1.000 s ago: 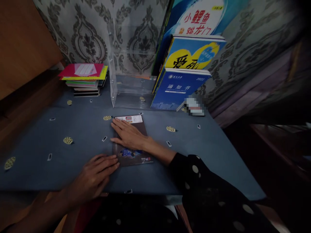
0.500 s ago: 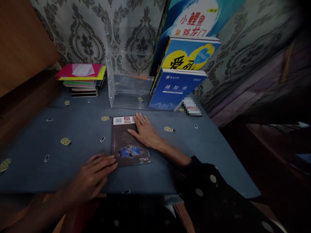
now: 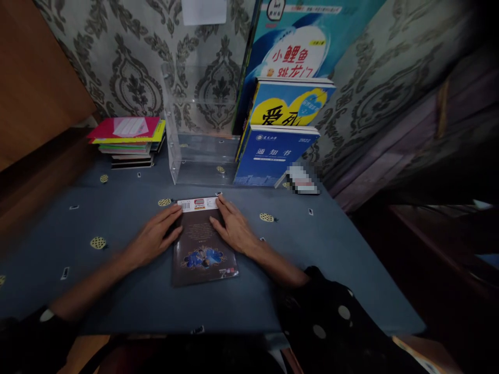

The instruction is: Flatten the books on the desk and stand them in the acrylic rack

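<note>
A thin dark-brown book [image 3: 202, 228] lies flat on the cloth, with a white barcode strip across its far end and a blue picture near its close end. My left hand [image 3: 156, 234] rests at the book's left edge, fingers stretched toward the far corner and touching it. On the opposite side, my right hand [image 3: 236, 228] lies over the right edge, its thumb spread across the cover and its fingertips by the far right corner. Both hands are open against the book, not wrapped round it.
A clear acrylic rack [image 3: 175, 150] stands behind the book, holding several upright books [image 3: 276, 156] on its right side. At the back left is a stack of books and papers [image 3: 128, 140]. A blurred pale object [image 3: 302, 179] lies right of the rack. Blue pineapple-print cloth [image 3: 117, 280] covers the table.
My left hand has moved forward from the book's near left corner to its far left edge. My right hand keeps its place on the right side. The view has tilted up slightly.
</note>
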A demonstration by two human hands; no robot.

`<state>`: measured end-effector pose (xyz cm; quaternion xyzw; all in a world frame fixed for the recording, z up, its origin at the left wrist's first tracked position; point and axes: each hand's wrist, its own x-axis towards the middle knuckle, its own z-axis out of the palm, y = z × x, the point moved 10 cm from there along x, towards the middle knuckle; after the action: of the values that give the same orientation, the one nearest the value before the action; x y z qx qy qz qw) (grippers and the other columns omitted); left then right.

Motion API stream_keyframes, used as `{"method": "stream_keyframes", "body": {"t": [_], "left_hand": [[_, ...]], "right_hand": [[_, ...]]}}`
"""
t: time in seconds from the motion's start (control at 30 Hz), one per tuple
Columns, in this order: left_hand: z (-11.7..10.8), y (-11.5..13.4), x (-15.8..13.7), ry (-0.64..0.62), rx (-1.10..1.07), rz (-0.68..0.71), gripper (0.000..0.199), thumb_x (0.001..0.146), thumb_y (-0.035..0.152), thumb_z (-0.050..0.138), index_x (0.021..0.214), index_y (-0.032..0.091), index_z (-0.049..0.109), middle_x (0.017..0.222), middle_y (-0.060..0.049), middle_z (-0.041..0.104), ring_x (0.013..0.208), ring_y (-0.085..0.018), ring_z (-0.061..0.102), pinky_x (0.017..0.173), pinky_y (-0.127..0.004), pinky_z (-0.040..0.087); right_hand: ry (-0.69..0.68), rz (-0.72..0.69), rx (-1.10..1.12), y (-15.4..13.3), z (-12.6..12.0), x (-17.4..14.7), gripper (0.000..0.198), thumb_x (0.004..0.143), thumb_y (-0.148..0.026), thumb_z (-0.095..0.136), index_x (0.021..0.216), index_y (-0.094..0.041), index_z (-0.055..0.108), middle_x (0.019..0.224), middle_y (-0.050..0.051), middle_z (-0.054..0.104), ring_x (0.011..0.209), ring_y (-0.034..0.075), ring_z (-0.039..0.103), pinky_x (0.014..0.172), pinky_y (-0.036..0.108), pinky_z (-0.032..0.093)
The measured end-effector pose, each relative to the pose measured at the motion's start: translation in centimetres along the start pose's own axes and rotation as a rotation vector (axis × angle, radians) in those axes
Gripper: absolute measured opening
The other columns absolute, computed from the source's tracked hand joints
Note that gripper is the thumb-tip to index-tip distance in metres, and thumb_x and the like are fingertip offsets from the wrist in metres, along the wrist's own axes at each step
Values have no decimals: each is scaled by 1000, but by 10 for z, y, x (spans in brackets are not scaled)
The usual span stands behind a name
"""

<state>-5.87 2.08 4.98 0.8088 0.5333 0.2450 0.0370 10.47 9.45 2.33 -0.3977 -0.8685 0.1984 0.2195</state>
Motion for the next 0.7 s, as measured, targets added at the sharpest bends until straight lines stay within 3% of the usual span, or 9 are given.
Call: {"method": "stream_keyframes", "body": {"t": [0.33,0.53,0.7], "left_hand": [[13,10,36,25,-3,109,41,102,36,43,134,16,59,136,-13,63,127,-26,59,110,-48,47],[31,26,61,-69,-6,156,40,102,32,42,136,19,57,141,-9,60,131,-22,56,115,-48,41],[42,39,81,-123,-43,195,40,102,29,41,136,17,58,142,-10,59,132,-22,54,114,-44,43]], "right_hand": [[8,11,32,-1,-2,-1,61,97,-40,48,151,-12,40,158,19,36,144,32,39,118,53,35],[26,7,40,-4,-6,-1,58,97,-37,47,148,-10,42,156,20,39,143,31,40,119,52,36],[52,-2,63,-4,-9,-3,58,96,-34,48,148,-10,41,152,20,44,142,30,43,118,49,37]]}}
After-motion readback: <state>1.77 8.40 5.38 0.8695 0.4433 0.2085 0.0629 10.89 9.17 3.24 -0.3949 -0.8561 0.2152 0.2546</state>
